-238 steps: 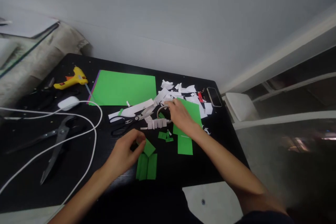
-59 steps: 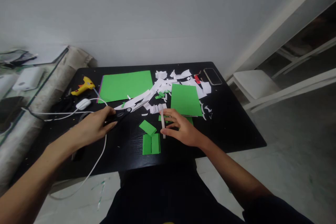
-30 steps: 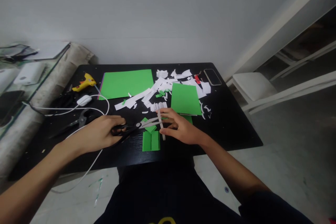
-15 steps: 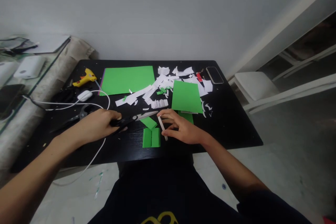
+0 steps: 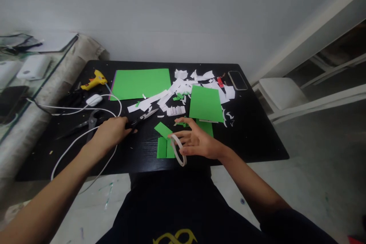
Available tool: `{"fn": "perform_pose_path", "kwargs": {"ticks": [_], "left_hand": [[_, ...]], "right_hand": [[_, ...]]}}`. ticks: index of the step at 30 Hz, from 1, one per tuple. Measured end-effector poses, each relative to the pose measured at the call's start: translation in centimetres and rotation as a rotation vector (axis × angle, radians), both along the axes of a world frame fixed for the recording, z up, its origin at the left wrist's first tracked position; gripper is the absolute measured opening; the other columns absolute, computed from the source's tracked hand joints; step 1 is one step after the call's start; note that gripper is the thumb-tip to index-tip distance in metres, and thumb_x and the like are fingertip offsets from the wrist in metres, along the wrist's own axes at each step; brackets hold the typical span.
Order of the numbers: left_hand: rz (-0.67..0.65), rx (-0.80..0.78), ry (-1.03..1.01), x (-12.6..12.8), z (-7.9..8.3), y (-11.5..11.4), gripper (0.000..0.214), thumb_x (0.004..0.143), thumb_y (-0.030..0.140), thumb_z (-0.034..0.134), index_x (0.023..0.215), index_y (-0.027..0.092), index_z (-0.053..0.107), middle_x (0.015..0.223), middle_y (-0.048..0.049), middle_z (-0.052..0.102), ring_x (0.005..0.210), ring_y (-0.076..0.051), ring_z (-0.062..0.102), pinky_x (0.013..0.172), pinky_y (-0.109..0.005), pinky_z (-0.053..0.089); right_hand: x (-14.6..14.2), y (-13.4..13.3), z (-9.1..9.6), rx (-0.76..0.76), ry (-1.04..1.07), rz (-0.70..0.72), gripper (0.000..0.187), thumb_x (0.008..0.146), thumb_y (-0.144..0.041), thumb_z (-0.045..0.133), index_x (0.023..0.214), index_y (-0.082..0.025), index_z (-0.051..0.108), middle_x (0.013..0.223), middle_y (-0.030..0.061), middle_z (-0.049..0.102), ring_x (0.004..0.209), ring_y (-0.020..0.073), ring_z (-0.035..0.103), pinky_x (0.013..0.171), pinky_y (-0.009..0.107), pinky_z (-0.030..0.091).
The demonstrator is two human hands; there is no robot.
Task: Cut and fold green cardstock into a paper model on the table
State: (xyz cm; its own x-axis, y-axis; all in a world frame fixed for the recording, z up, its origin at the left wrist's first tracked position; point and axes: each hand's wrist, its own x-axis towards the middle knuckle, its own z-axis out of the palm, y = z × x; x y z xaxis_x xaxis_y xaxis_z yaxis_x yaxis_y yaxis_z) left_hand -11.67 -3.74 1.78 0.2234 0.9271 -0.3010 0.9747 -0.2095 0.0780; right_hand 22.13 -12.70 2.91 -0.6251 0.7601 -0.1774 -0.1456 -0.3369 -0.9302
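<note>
My left hand [image 5: 111,131] is closed on the black handles of a pair of scissors [image 5: 142,117]. Their blades lie low over the black table [image 5: 251,137] and point right, toward the white scraps. My right hand [image 5: 198,142] holds a white tape roll [image 5: 178,149] by its rim, fingers partly spread, just above the table's front edge. Left of the roll lie folded green paper pieces [image 5: 163,147], with one loose green rectangle [image 5: 162,129] behind them.
A green sheet [image 5: 206,103] and a larger green sheet [image 5: 141,83] lie further back, with white paper scraps [image 5: 178,88] between them. A phone [image 5: 237,80], yellow glue gun [image 5: 93,81], white mouse [image 5: 93,100], pliers [image 5: 82,124] and a white cable [image 5: 71,143] are also on the table.
My left hand drew the scissors back to the left, away from the tape. My right hand turned the tape roll so its ring now shows.
</note>
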Motion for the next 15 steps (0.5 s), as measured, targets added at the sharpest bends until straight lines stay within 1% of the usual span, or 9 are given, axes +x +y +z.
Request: {"fn": "perform_pose_path", "kwargs": {"ticks": [2, 4, 6, 7, 8, 9, 11, 13, 15], "left_hand": [[0.019, 0.010, -0.020, -0.2, -0.1, 0.3, 0.027, 0.083, 0.049, 0.073, 0.082, 0.022, 0.070, 0.087, -0.0170, 0.077, 0.085, -0.039, 0.074, 0.069, -0.042, 0.052], [0.032, 0.023, -0.036, -0.4, 0.0, 0.5, 0.023, 0.080, 0.045, 0.075, 0.082, 0.022, 0.071, 0.088, -0.0165, 0.077, 0.085, -0.039, 0.074, 0.070, -0.041, 0.052], [0.033, 0.082, -0.097, -0.1, 0.6, 0.1, 0.019, 0.082, 0.041, 0.072, 0.083, 0.022, 0.072, 0.088, -0.0160, 0.077, 0.084, -0.039, 0.074, 0.071, -0.043, 0.052], [0.024, 0.119, -0.162, 0.4, 1.0, -0.4, 0.019, 0.084, 0.040, 0.070, 0.084, 0.021, 0.073, 0.088, -0.0155, 0.077, 0.083, -0.038, 0.073, 0.072, -0.043, 0.053], [0.006, 0.167, -0.271, 1.0, 1.5, -1.2, 0.019, 0.086, 0.039, 0.066, 0.085, 0.021, 0.073, 0.088, -0.0140, 0.077, 0.082, -0.036, 0.073, 0.073, -0.043, 0.053], [-0.028, 0.172, -0.427, 1.9, 2.0, -2.1, 0.021, 0.090, 0.040, 0.063, 0.089, 0.022, 0.074, 0.090, -0.0114, 0.078, 0.080, -0.032, 0.073, 0.074, -0.041, 0.054], [-0.070, 0.076, -0.763, 4.3, 2.7, -4.1, 0.028, 0.096, 0.048, 0.062, 0.098, 0.024, 0.076, 0.098, -0.0073, 0.079, 0.084, -0.025, 0.074, 0.075, -0.035, 0.055], [-0.026, -0.021, -0.977, 6.9, 2.7, -6.0, 0.029, 0.097, 0.050, 0.065, 0.106, 0.024, 0.076, 0.099, -0.0052, 0.078, 0.085, -0.022, 0.073, 0.073, -0.031, 0.055], [0.037, -0.051, -1.117, 9.0, 2.2, -7.2, 0.029, 0.095, 0.049, 0.069, 0.105, 0.023, 0.075, 0.095, -0.0040, 0.077, 0.078, -0.018, 0.071, 0.066, -0.028, 0.053]], "right_hand": [[-0.2, -0.1, 0.1, -0.046, 0.071, 0.015, 0.085, 0.081, -0.023, 0.089, 0.146, -0.033, 0.035, 0.136, 0.0118, 0.068, 0.116, 0.0264, 0.076, 0.093, 0.039, 0.063], [-0.4, -0.1, 0.2, -0.067, 0.115, 0.030, 0.085, 0.080, -0.023, 0.090, 0.145, -0.032, 0.036, 0.131, 0.0107, 0.071, 0.112, 0.0262, 0.077, 0.092, 0.039, 0.064], [-0.5, -0.2, 0.2, -0.077, 0.139, 0.044, 0.085, 0.080, -0.024, 0.090, 0.145, -0.032, 0.036, 0.131, 0.0111, 0.071, 0.112, 0.0267, 0.078, 0.091, 0.039, 0.063], [-0.6, -0.2, 0.2, -0.083, 0.147, 0.050, 0.085, 0.080, -0.024, 0.090, 0.145, -0.031, 0.036, 0.131, 0.0113, 0.071, 0.112, 0.0267, 0.078, 0.092, 0.039, 0.063], [-0.7, -0.2, 0.2, -0.090, 0.154, 0.055, 0.086, 0.080, -0.023, 0.090, 0.146, -0.031, 0.035, 0.131, 0.0113, 0.072, 0.112, 0.0264, 0.078, 0.092, 0.039, 0.063], [-0.8, -0.2, 0.1, -0.096, 0.164, 0.059, 0.086, 0.080, -0.023, 0.090, 0.146, -0.032, 0.035, 0.131, 0.0110, 0.072, 0.112, 0.0258, 0.078, 0.092, 0.038, 0.062], [-1.2, -0.3, 0.0, -0.105, 0.181, 0.069, 0.087, 0.080, -0.022, 0.091, 0.145, -0.033, 0.034, 0.129, 0.0097, 0.072, 0.111, 0.0241, 0.077, 0.091, 0.037, 0.062], [-1.5, -0.4, -0.2, -0.106, 0.187, 0.076, 0.087, 0.080, -0.022, 0.091, 0.145, -0.033, 0.034, 0.127, 0.0085, 0.073, 0.111, 0.0226, 0.077, 0.090, 0.036, 0.062], [-1.7, -0.4, -0.4, -0.099, 0.174, 0.077, 0.087, 0.080, -0.023, 0.091, 0.145, -0.033, 0.035, 0.125, 0.0077, 0.072, 0.111, 0.0218, 0.076, 0.090, 0.036, 0.062]]}}
